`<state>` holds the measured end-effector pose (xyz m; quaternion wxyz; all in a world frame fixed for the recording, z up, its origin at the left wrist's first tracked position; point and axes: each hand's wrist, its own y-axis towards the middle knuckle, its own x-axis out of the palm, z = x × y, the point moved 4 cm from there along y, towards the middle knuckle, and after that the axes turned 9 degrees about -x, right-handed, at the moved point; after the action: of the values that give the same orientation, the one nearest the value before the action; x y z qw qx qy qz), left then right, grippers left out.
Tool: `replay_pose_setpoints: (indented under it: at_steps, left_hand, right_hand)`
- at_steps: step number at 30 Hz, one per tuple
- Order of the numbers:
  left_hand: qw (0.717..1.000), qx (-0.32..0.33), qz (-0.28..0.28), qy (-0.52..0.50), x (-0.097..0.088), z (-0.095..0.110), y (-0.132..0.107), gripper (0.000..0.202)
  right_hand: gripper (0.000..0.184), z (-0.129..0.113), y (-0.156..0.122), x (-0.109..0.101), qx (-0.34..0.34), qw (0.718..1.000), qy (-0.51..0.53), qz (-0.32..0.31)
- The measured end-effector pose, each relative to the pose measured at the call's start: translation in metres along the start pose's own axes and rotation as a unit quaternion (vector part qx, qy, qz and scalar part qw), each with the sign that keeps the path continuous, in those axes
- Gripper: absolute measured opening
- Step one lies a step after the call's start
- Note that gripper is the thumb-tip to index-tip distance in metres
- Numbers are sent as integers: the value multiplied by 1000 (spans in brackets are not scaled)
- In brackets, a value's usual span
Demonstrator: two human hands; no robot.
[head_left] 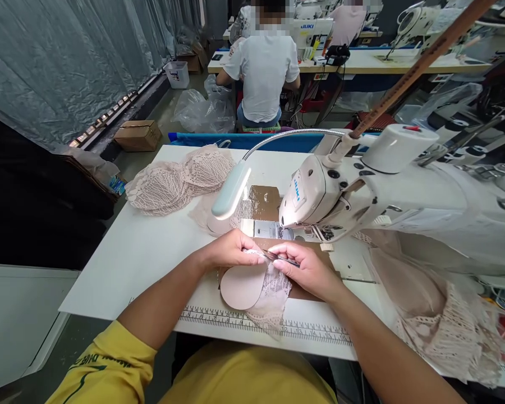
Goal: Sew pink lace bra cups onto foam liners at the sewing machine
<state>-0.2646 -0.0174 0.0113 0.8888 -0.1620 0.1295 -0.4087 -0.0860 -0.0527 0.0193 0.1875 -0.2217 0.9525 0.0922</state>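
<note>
Over the front of the sewing table, my left hand [238, 250] is closed, pinching the top edge of a beige bra cup with lace. The smooth round cup [244, 287] hangs below my fingers, and its pale lace [275, 289] spreads to the right, down over the table's printed ruler. My right hand [305, 266] is closed on small dark metal thread snips [293, 262], whose tips point left at the fabric edge beside my left fingertips. Both hands are just in front of the sewing machine's needle area [284, 231]. The snips are partly hidden by my fingers.
The white sewing machine [303, 193] stands behind and right of my hands. A lamp [231, 191] on a bendy neck hangs over the table. Lace cups [164, 188] lie at the back left, more lace pieces [441, 320] at the right. A person [266, 73] sits ahead.
</note>
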Motion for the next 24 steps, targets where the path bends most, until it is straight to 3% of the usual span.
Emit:
replay_pose_setpoints:
  at_steps: [3,7,16,21,24]
  left_hand:
    - [1000,8,-14,5,6,2,1,31]
    - [1000,6,-23,16,10,5,1,39]
    - [999,-1,-36,4,10,5,1,46]
    - [1000,-10,-25,-10,11,3,2,36]
    - [1000,9,-25,-4,13,3,4,33]
  right_hand:
    - [20,-4,2,3,-20,999,-18,-20]
    - [20,-8,3,7,-30,998,-41,-42]
    - [18,-9,1,8,-27,998,-54,-24]
    - [19,1,1,8,-13,999,3,29]
    - [30,7,2,12,19,995,88,49]
